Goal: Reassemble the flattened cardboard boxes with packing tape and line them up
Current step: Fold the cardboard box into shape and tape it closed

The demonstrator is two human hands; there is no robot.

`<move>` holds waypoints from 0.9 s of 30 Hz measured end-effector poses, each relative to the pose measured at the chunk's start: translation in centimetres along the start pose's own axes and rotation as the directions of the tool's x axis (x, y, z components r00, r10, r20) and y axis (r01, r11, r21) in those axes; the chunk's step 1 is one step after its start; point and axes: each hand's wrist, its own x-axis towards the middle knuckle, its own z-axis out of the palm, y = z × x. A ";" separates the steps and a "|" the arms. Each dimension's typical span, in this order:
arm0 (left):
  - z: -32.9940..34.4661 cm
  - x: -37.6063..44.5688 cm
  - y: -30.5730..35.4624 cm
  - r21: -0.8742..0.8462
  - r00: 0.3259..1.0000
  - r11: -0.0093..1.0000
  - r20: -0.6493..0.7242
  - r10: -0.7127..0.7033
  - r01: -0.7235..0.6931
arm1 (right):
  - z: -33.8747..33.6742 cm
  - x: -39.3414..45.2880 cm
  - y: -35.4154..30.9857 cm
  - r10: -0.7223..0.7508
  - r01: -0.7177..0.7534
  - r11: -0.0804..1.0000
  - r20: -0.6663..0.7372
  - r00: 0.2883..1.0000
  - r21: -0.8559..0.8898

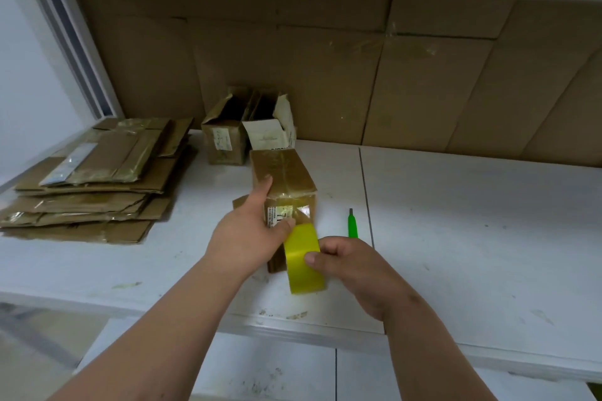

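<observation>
Two bare forearms, no sleeves, left hand [247, 238], right hand [350, 265], short nails

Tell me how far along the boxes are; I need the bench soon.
Two assembled boxes stand by the back wall. The left hand steadies a third box while the right hand pulls the tape roll. A stack of flattened boxes remains.

A packing or storeroom workspace: a scuffed white shelf [456, 221] backed with cardboard sheets [358, 58], holding flattened boxes [97, 179].
</observation>
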 end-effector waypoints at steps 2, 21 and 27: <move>0.2 -0.2 0.2 -0.139 0.998 0.989 0.023 -0.055 0.057 | -0.3 -0.1 0.0 -0.004 0.005 1.000 0.023 1.000 -0.017; 1.5 -2.0 1.2 -0.678 0.976 0.712 0.045 -0.212 0.186 | -4.1 5.1 2.4 -0.076 -0.307 0.662 -0.469 0.880 -0.684; 1.9 -1.6 1.4 -0.726 0.965 0.657 0.033 -0.261 0.202 | -3.2 2.1 -0.6 -0.368 0.163 0.821 -0.290 0.884 -0.547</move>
